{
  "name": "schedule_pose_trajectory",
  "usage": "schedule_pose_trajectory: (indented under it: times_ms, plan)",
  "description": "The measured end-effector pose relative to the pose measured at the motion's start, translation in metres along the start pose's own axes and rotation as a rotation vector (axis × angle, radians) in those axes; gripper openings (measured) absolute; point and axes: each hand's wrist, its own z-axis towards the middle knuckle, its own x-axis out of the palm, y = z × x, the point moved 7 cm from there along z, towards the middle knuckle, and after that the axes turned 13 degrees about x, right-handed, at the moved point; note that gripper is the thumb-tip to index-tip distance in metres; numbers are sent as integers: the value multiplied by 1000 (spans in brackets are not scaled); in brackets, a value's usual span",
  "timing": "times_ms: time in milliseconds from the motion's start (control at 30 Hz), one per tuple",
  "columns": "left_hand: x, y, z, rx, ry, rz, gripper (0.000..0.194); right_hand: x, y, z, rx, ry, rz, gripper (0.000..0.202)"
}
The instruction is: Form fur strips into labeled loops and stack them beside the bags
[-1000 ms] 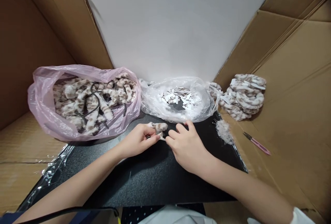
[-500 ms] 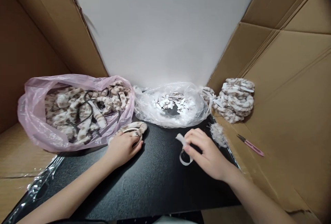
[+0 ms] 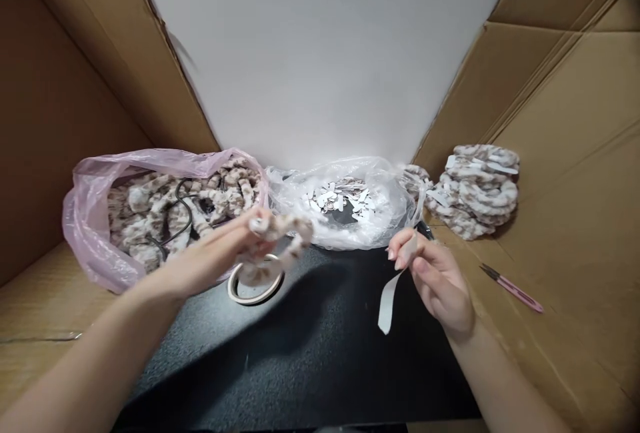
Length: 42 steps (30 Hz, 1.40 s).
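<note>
My left hand [image 3: 225,243] is closed on a furry white-and-brown loop [image 3: 300,236], raised above the black tabletop [image 3: 310,353]. Just below that loop lies a thin roll of tape [image 3: 241,298], its ring partly covered by the fur. Over at the right, my right hand [image 3: 443,280] pinches a white strip of tape [image 3: 387,306] between thumb and fingers, and its free end hangs down. The two hands are well apart.
A pink plastic bag [image 3: 87,220] holds more furry pieces and dark cords. Beside it, a clear bag [image 3: 395,216] contains small white tags [image 3: 330,200]. Furry loops with white tags [image 3: 480,193] are stacked at right, near pink-handled snips [image 3: 520,293]. Cardboard walls flank both sides.
My left hand has left the tape roll on the table and lifted the furry loop. The right hand has moved right, and the tape strip that was curled now hangs straighter.
</note>
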Motion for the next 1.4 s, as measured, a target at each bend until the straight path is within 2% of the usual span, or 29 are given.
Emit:
schedule_pose_trajectory:
  times_ms: [67,133,200,333,433,500,633,767,867,933,1033,1100,1267,1400]
  plan:
    - [35,-9,4,-14,164,-309,28,13,-1,-1,29,75,78,30]
    - [63,-8,5,-42,171,-460,32,24,-8,-3,95,138,130,32]
    - [87,1,3,-94,146,-572,36,32,-20,-5,184,166,205,36]
    - [119,19,-5,-268,92,-907,39,48,-46,-9,362,206,267,39]
    - [133,21,-9,-392,83,-1163,38,63,-55,-9,394,252,242,40]
    - [138,19,-9,-416,63,-1243,37,69,-56,-8,367,241,223,39]
    - [144,20,-11,-430,8,-1241,33,65,-60,-6,369,166,277,36]
    - [148,27,-14,-461,-58,-1197,36,62,-67,-7,465,189,403,38]
    - [148,31,-13,-428,-103,-1152,38,62,-66,-8,452,210,429,35]
    - [148,31,-13,-408,-142,-1123,39,62,-63,-9,405,178,375,33]
    - [145,30,-13,-365,-203,-1100,41,64,-61,-11,361,76,188,49]
    - [145,27,-13,-337,-215,-1092,41,64,-59,-12,328,13,65,52]
    - [147,21,-12,-312,-152,-1075,40,61,-48,-11,216,-80,-106,38]
    - [149,21,-12,-307,-113,-1069,37,62,-47,-11,207,-36,-117,32]
